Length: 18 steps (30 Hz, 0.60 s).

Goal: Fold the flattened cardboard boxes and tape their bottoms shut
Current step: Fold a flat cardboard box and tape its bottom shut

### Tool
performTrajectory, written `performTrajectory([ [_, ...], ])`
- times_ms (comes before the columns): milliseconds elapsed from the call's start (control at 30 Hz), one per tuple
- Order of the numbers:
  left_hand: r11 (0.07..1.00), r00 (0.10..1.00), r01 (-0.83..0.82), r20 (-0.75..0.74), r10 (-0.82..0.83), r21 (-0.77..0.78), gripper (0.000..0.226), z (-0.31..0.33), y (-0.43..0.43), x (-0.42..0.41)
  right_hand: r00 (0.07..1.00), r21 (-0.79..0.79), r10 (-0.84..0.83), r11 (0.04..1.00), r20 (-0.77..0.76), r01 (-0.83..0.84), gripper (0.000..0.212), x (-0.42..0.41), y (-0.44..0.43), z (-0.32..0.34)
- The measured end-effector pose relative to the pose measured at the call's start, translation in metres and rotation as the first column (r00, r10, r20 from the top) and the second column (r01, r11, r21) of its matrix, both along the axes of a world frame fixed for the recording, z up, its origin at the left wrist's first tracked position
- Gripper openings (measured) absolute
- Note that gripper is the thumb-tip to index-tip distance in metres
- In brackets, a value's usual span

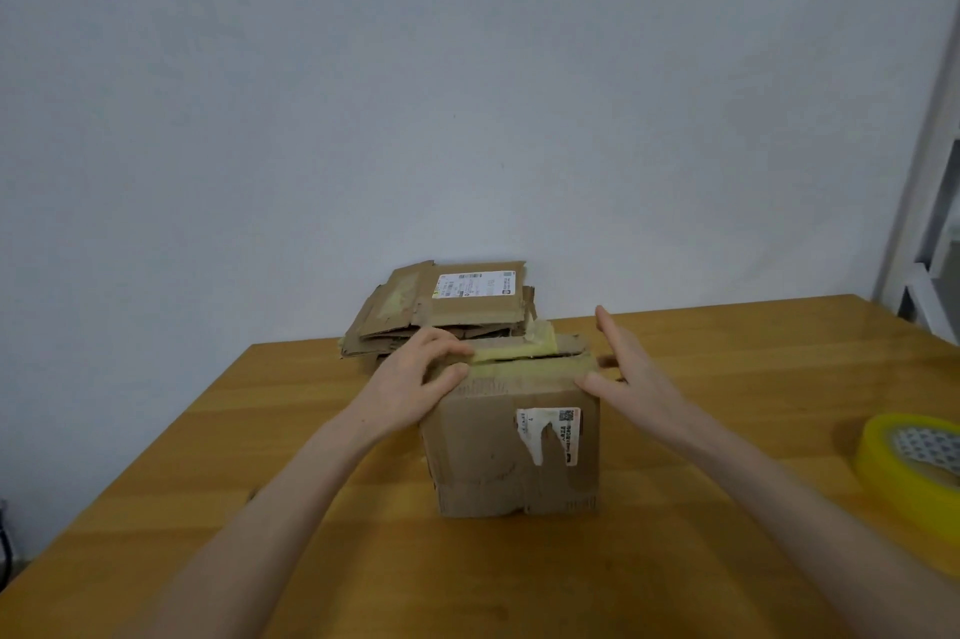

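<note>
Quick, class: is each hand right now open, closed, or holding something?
Left hand: holding, fingers curled over the top left edge of the cardboard box.
Right hand: open, fingers straight, at the box's right side.

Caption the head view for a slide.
Left hand grips the cardboard box, right hand open beside it; flattened boxes behind, tape roll at right.

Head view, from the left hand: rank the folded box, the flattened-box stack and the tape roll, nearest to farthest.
1. folded box: centre of the table, gripped at its top left corner by the left hand.
2. stack of flattened boxes: just behind the hand, at the table's far edge.
3. tape roll: far right, beyond the box.
</note>
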<state>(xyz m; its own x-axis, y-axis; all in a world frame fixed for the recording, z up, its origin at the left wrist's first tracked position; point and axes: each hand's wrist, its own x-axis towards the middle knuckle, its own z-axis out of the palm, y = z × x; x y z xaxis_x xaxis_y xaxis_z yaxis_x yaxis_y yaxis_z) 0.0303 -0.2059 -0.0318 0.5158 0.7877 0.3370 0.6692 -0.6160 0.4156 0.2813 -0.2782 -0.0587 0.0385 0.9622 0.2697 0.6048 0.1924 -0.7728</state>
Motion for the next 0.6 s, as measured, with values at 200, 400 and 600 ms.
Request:
performTrajectory([
  [200, 0.996, 0.999, 0.054, 0.003, -0.053, -0.074, 0.074, -0.019, -0.004, -0.005, 0.902, 0.046, 0.030, 0.997, 0.430, -0.055, 0.094, -0.004, 0.007, -0.001],
  [400, 0.998, 0.997, 0.024, -0.068, -0.028, -0.057, 0.108, -0.023, -0.002, -0.003, 0.831, 0.052, -0.017, 0.999, 0.556, -0.015, 0.099, -0.007, 0.010, -0.006],
  [600, 0.996, 0.945, 0.030, -0.326, 0.000, 0.087, 0.092, -0.016, -0.006, 0.002, 0.927, 0.060, -0.079, 0.996, 0.367, 0.061, 0.093, -0.017, 0.012, 0.011],
])
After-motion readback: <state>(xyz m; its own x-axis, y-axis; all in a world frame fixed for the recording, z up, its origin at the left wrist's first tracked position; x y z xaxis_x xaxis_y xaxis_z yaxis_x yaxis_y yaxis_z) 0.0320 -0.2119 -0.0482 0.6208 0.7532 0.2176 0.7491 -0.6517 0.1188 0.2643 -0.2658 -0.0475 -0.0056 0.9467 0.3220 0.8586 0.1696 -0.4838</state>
